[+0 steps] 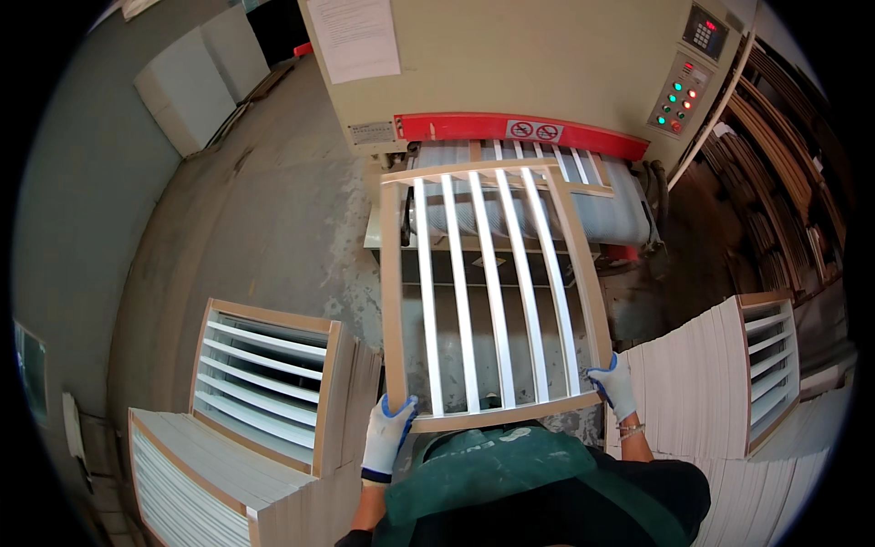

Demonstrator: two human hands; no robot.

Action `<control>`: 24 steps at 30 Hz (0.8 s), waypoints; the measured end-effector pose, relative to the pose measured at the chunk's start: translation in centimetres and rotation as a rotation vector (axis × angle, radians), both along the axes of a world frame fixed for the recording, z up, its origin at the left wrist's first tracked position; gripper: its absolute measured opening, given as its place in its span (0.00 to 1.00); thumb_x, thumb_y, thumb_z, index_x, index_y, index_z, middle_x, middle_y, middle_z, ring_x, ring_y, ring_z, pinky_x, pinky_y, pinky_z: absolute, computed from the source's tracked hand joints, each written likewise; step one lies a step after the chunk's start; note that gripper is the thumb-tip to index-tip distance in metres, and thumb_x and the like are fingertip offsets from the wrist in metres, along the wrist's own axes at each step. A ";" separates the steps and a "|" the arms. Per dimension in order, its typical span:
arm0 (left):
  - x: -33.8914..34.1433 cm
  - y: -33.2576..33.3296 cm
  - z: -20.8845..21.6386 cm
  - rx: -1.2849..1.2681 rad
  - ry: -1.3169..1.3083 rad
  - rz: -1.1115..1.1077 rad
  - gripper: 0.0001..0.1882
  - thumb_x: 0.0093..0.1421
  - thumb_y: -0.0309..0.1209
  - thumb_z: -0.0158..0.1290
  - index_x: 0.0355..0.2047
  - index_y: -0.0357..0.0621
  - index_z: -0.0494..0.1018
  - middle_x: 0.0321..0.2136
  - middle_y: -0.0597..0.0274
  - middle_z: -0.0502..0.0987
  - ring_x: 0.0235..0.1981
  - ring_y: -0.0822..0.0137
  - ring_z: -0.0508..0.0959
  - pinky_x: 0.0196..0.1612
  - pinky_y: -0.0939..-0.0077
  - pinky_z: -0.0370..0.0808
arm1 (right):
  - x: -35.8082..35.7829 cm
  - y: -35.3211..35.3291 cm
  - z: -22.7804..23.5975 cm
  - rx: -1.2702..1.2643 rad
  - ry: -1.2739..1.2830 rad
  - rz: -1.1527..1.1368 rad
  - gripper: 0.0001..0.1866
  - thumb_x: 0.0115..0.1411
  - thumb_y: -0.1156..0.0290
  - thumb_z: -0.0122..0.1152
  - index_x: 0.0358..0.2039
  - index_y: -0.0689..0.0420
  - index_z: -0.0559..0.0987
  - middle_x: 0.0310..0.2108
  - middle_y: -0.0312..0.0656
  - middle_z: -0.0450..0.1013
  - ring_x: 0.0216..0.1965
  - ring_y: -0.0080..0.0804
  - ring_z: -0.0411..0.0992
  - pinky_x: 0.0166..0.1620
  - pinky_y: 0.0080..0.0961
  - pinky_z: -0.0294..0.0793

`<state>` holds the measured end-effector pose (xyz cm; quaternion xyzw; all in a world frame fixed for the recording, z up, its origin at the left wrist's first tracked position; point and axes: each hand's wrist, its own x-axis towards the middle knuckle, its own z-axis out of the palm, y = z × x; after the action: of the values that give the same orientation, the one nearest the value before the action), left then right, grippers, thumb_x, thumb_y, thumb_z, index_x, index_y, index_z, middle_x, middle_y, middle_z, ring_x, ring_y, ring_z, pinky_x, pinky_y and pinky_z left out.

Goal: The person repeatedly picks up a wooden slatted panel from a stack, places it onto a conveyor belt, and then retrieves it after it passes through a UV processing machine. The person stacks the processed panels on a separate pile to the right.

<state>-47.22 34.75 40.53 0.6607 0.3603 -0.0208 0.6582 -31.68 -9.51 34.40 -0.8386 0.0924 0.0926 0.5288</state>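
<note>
A slatted frame (489,283) with a tan border and several shiny white slats is held in front of me by its near end. My left hand (387,439), in a white glove with blue on it, is closed around the near left corner. At the near right corner my right hand (616,387), gloved alike, grips the border. The frame's far end overlaps the machine's conveyor belt (629,205) in view; whether it touches the belt I cannot tell. Another slatted frame (591,190) lies on that belt, partly hidden under a red guard bar (456,127).
A large beige machine (529,55) with a lit control panel (677,94) stands ahead. Stacks of similar frames flank me, on the left (351,410) and the right (684,401). Long brown strips (775,155) are piled far right. White boxy blocks (187,91) stand by the left wall.
</note>
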 end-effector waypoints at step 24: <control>13.5 -3.9 -6.0 0.355 -0.179 -0.532 0.14 0.68 0.38 0.54 0.41 0.38 0.75 0.28 0.58 0.74 0.29 0.64 0.74 0.33 0.69 0.72 | 9.0 -8.1 -2.4 -0.058 -0.077 -0.061 0.10 0.46 0.75 0.71 0.26 0.65 0.79 0.18 0.41 0.76 0.19 0.28 0.75 0.25 0.30 0.73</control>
<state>-33.69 30.88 34.52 0.8353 0.1138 -0.0706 0.5332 -22.64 -17.57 32.01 -0.8534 0.1002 0.0415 0.5099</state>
